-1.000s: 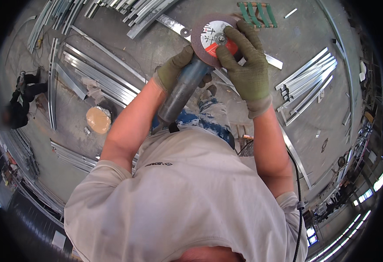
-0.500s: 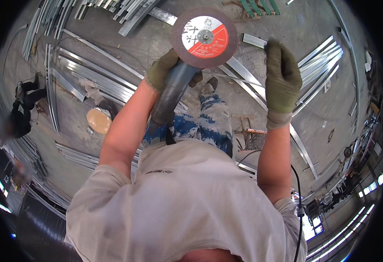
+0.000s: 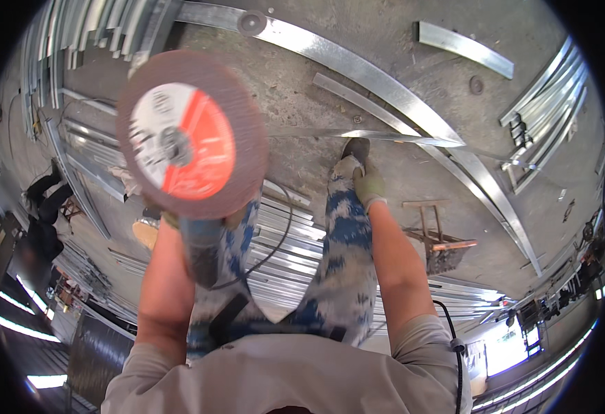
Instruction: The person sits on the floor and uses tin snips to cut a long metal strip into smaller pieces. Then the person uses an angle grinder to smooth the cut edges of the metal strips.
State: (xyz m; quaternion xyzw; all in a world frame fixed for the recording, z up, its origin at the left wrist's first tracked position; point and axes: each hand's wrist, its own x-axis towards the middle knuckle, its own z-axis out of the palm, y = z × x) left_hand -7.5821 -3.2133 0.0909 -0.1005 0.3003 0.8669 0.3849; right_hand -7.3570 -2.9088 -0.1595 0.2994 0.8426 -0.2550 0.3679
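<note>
My gloved left hand is wrapped round the body of an angle grinder, mostly hidden behind its disc. The large brown cutting disc, with a red and white label, faces up and looks slightly smeared. Low beside my right shin and shoe is my gloved right hand; its fingers are not clear enough to read. A narrow metal strip runs across by the toe of that shoe. Past it, a long wide galvanised profile and a narrower one lie on the floor.
A short metal piece and a profile stack lie at right. Loose discs sit ahead. A small wooden stool stands right of my leg. Profiles lie between my legs, under the grinder's cord. Another person is far left.
I have bent forward. My right hand has gone from raised out in front down beside my right shin. The grinder in my left hand has shifted left, its disc appearing larger.
</note>
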